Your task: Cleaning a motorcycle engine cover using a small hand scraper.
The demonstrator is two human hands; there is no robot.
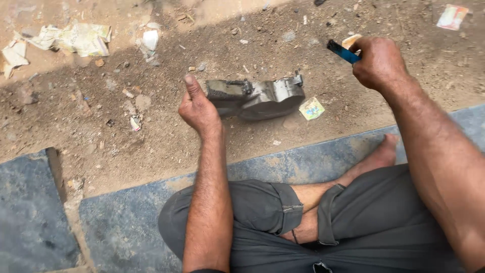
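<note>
A dark, greasy metal engine part [262, 97] lies on the dirt ground in front of me. My left hand [198, 107] grips its left end, thumb pointing up. My right hand [378, 61] is raised to the right of the part and is closed around a tool with a blue handle [342, 51]; the tool's working end is hidden inside my fist. I sit cross-legged in grey trousers [353, 222], one bare foot [385, 151] resting on the stone slab.
Blue-grey stone slabs [126, 222] run under my legs, with a gap at the left. Crumpled paper scraps [76, 38] lie at the top left, a small yellow-green wrapper [311, 108] sits beside the part, and another wrapper [452, 16] is at the top right. Pebbles litter the dirt.
</note>
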